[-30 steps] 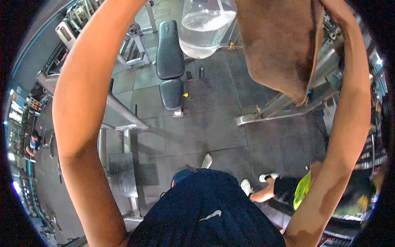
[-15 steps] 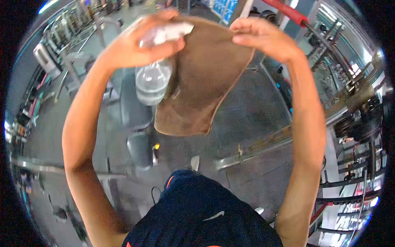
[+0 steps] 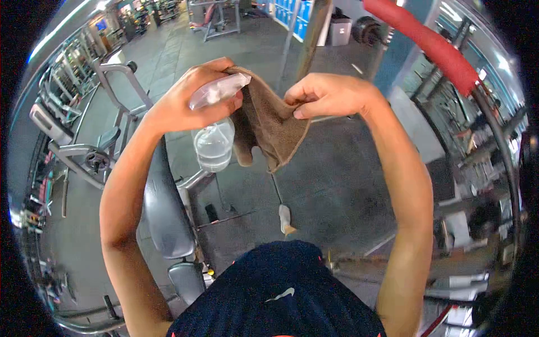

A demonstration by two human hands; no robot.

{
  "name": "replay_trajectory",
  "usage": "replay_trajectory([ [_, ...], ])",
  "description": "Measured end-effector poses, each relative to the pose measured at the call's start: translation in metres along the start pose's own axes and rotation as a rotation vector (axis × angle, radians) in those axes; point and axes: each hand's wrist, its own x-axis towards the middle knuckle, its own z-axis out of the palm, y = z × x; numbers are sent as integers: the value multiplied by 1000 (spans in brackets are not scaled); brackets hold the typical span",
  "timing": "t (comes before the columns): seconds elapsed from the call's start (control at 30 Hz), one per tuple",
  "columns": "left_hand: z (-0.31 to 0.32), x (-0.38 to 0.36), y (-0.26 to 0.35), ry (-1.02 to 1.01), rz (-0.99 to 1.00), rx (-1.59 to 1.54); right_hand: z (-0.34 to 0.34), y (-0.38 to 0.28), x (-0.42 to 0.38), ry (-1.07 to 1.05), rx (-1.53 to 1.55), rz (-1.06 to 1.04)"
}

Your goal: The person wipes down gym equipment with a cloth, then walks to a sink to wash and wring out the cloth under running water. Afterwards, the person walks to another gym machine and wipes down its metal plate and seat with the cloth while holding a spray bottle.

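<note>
My left hand is closed around the neck of a clear spray bottle with a white trigger head. Clear liquid shows in the bottle's lower part. The same hand also pinches one upper corner of a brown cloth against the bottle. On the other side, my right hand grips the cloth's upper right edge between thumb and fingers. Between both hands the cloth hangs in folds, its lower end bunched in front of my chest.
A black padded bench stands at my left, with grey machine frames beyond it. A red padded bar crosses the upper right. Blue lockers, a grey bin and a weight plate are at the back.
The cloth hung long and spread out before; now it is gathered and folded, with its lower end higher. Both hands sit lower in view, and the surroundings have shifted as I moved.
</note>
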Motion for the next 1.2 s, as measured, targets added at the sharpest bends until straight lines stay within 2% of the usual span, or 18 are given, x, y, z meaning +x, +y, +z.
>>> replay_trajectory([
  [0.03,1,7,-33,-12,-13,-26,-20,33,23,16,48,-65],
  [0.07,-30,-19,25,-56,-103,-34,28,-5,20,41,69,-133],
  [0.1,-23,4,-38,-105,-219,-52,-19,44,59,21,244,-197],
  [0.13,-30,11,-55,-145,-327,-67,-34,55,80,15,379,-191],
  [0.17,-33,22,-72,-57,-129,87,-51,72,107,-49,416,-231],
  [0.2,-37,22,-93,-76,-182,109,-66,87,132,-119,456,-264],
  [0.27,-44,13,-136,-107,-297,142,-102,107,184,-195,318,-302],
  [0.3,-57,0,-101,-125,-453,48,-80,87,183,-210,238,-322],
  [0.4,-62,-15,-185,-75,-505,163,-152,133,265,-41,-178,-300],
  [0.43,-66,-31,-212,-63,-489,252,-177,134,281,-7,-276,-331],
  [0.47,-82,-42,-257,-86,-484,217,-205,143,319,35,-276,-365],
  [0.53,-94,-51,-295,-121,-460,126,-234,148,344,117,-283,-408],
  [0.57,-95,-47,-321,-43,-384,119,-253,156,364,145,-318,-429],
  [0.67,-115,-24,-422,-232,-381,98,-315,179,413,170,-368,-374],
  [0.77,-120,-11,-511,-228,-297,45,-360,206,443,264,-322,-325],
  [0.83,-116,5,-581,-218,-305,-59,-394,230,464,322,-284,-221],
  [1.07,-89,42,-777,-325,-308,-172,-477,338,537,419,-259,-81],
  [1.2,-68,69,-895,-322,-286,-258,-553,413,587,477,-181,-111],
])
